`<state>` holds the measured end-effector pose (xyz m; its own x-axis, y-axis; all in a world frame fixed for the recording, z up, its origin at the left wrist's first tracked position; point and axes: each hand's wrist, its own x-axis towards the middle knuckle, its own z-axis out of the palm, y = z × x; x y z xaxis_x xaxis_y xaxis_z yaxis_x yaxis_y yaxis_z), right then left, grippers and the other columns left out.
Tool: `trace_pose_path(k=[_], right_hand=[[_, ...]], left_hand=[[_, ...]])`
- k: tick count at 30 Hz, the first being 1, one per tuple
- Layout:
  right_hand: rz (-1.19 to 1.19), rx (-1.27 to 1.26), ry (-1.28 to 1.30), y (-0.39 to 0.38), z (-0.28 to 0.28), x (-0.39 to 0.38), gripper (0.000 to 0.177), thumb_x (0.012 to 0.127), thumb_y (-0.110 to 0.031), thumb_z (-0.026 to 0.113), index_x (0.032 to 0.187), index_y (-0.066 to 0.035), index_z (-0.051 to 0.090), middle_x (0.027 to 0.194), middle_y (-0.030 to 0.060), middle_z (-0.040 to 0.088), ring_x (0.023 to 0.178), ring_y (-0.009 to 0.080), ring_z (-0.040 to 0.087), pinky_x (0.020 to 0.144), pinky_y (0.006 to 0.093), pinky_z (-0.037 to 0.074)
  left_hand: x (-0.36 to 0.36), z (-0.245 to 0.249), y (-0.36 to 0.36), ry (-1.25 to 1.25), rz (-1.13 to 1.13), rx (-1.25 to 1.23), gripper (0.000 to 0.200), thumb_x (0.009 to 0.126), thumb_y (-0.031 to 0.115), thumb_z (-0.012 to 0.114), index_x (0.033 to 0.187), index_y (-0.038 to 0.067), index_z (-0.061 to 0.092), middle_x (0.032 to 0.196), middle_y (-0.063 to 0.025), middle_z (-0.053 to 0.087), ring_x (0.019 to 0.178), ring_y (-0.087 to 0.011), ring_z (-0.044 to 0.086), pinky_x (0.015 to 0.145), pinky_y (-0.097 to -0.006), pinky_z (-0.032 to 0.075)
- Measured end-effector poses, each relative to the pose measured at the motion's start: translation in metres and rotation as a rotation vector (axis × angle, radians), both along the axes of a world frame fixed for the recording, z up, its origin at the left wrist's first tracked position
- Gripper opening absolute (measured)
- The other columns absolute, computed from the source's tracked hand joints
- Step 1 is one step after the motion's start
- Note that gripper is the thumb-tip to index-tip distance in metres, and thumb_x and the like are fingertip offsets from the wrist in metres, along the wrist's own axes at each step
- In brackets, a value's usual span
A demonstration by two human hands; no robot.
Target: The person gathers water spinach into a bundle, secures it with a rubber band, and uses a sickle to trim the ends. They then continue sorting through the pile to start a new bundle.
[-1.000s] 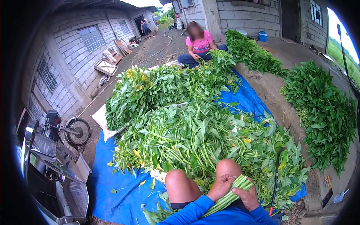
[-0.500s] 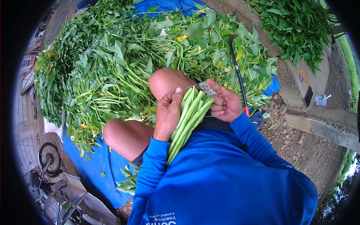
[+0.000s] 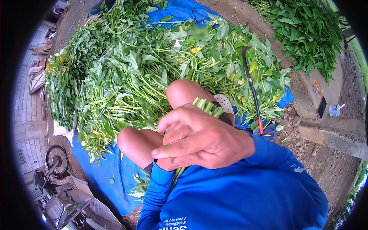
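A bundle of long green leafy-vegetable stems (image 3: 205,106) stands against my lap. Its cut ends show above my hands and a little of its lower part shows below. My left hand (image 3: 165,165) is closed round the stems, mostly hidden behind my right hand. Crossing in front of it, my right hand (image 3: 209,143) has its fingers bent leftward over the bundle. A thin pale-green line, which looks like a rubber band (image 3: 166,150), crosses one of its fingers; the rest of the band is hidden.
A wide heap of leafy stems (image 3: 130,76) covers the blue tarp (image 3: 101,184) before my knees. A sickle (image 3: 251,84) with a red-and-black handle lies on it to the right. Rubber bands (image 3: 316,87), a phone (image 3: 322,107) and a cup (image 3: 334,110) sit on the concrete ledge.
My right hand has moved left from the bundle's far side and now crosses in front of it, covering my left hand. The thin band stretched between the hands is mostly out of sight.
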<state>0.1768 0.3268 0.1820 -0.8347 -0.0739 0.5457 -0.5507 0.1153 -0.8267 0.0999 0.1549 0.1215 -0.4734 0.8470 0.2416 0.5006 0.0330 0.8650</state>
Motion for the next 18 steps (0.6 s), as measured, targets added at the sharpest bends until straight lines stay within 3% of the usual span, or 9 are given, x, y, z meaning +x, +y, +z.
trace_pose_path(k=[3, 5, 6, 7, 9, 11, 13, 15, 18], right_hand=[[0.072, 0.238, 0.088, -0.034, 0.015, -0.015, 0.051, 0.084, -0.003, 0.081, 0.132, -0.018, 0.076, 0.096, 0.0049, 0.06, 0.09, 0.0255, 0.061, 0.078, 0.0406, 0.046], [-0.031, 0.076, 0.103, -0.012, 0.01, -0.009, 0.047, 0.085, -0.001, 0.081, 0.13, -0.012, 0.074, 0.084, 0.0014, 0.055, 0.074, 0.018, 0.057, 0.067, 0.0371, 0.044], [-0.077, 0.082, -0.258, 0.014, -0.013, 0.021, 0.049, 0.088, 0.0, 0.08, 0.134, -0.011, 0.071, 0.079, -0.0015, 0.052, 0.066, 0.0132, 0.052, 0.062, 0.0346, 0.042], [-0.128, 0.101, -0.621, 0.035, -0.047, 0.049, 0.051, 0.091, 0.0, 0.079, 0.139, -0.011, 0.067, 0.074, -0.0045, 0.048, 0.059, 0.0084, 0.047, 0.056, 0.0322, 0.04], [-0.239, -0.193, -0.814, 0.031, -0.109, 0.072, 0.032, 0.103, -0.012, 0.073, 0.133, -0.009, 0.063, 0.068, -0.0084, 0.041, 0.054, 0.0019, 0.039, 0.051, 0.0277, 0.043], [-0.206, -0.524, -1.078, 0.02, -0.081, 0.062, 0.026, 0.111, -0.03, 0.062, 0.123, -0.007, 0.06, 0.067, -0.0075, 0.042, 0.054, 0.0026, 0.04, 0.057, 0.0288, 0.052], [0.188, -0.741, -1.127, 0.044, -0.098, 0.049, 0.072, 0.113, -0.064, 0.034, 0.144, -0.004, 0.058, 0.062, -0.0074, 0.039, 0.048, 0.0043, 0.039, 0.056, 0.0297, 0.056], [0.365, -0.786, -1.106, 0.066, -0.092, 0.025, 0.083, 0.111, -0.07, 0.027, 0.147, -0.002, 0.056, 0.06, -0.0053, 0.048, 0.045, 0.0042, 0.037, 0.055, 0.0285, 0.054], [0.431, -0.833, -1.157, 0.069, -0.107, -0.002, 0.078, 0.108, -0.071, 0.036, 0.12, -0.002, 0.069, 0.058, -0.0055, 0.049, 0.044, 0.0053, 0.038, 0.052, 0.0275, 0.05]], left_hand=[[0.011, -0.021, -0.014, -0.019, 0.276, 0.014, 0.017, 0.093, 0.017, 0.063, 0.092, 0.0, 0.062, 0.09, -0.0121, 0.063, 0.088, -0.0292, 0.063, 0.08, -0.0398, 0.051], [0.009, -0.028, -0.028, -0.04, 0.497, 0.029, 0.018, 0.093, 0.016, 0.062, 0.097, -0.001, 0.065, 0.095, -0.0137, 0.064, 0.093, -0.0307, 0.064, 0.083, -0.041, 0.052], [-0.001, -0.013, -0.034, 0.058, 0.525, 0.12, 0.026, 0.096, 0.019, 0.059, 0.106, -0.004, 0.068, 0.103, -0.0185, 0.066, 0.098, -0.0328, 0.065, 0.086, -0.0421, 0.053], [-0.004, -0.013, -0.043, -0.147, 0.601, 0.095, 0.033, 0.101, 0.023, 0.054, 0.108, -0.006, 0.069, 0.097, -0.0172, 0.068, 0.091, -0.0297, 0.065, 0.083, -0.0399, 0.052], [-0.003, -0.002, -0.053, -0.489, 0.592, -0.105, 0.047, 0.109, 0.033, 0.048, 0.109, -0.008, 0.07, 0.099, -0.013, 0.069, 0.092, -0.0202, 0.065, 0.087, -0.0348, 0.051], [-0.002, 0.009, -0.038, -0.306, 0.461, -0.092, 0.044, 0.11, 0.022, 0.045, 0.094, -0.009, 0.072, 0.08, -0.0132, 0.066, 0.074, -0.0216, 0.06, 0.072, -0.0366, 0.047], [0.004, 0.009, -0.034, -0.531, 0.475, -0.108, 0.052, 0.113, 0.027, 0.045, 0.087, -0.007, 0.072, 0.077, -0.0115, 0.067, 0.072, -0.0177, 0.059, 0.069, -0.0347, 0.046], [0.003, 0.022, -0.035, -0.606, 0.496, -0.183, 0.057, 0.115, 0.032, 0.044, 0.083, -0.006, 0.072, 0.075, -0.0097, 0.067, 0.07, -0.0158, 0.058, 0.068, -0.0331, 0.046], [0.008, 0.051, -0.024, -0.79, 0.507, -0.172, 0.051, 0.117, 0.038, 0.041, 0.1, -0.001, 0.07, 0.075, -0.0066, 0.069, 0.067, -0.0124, 0.06, 0.068, -0.0267, 0.049]])
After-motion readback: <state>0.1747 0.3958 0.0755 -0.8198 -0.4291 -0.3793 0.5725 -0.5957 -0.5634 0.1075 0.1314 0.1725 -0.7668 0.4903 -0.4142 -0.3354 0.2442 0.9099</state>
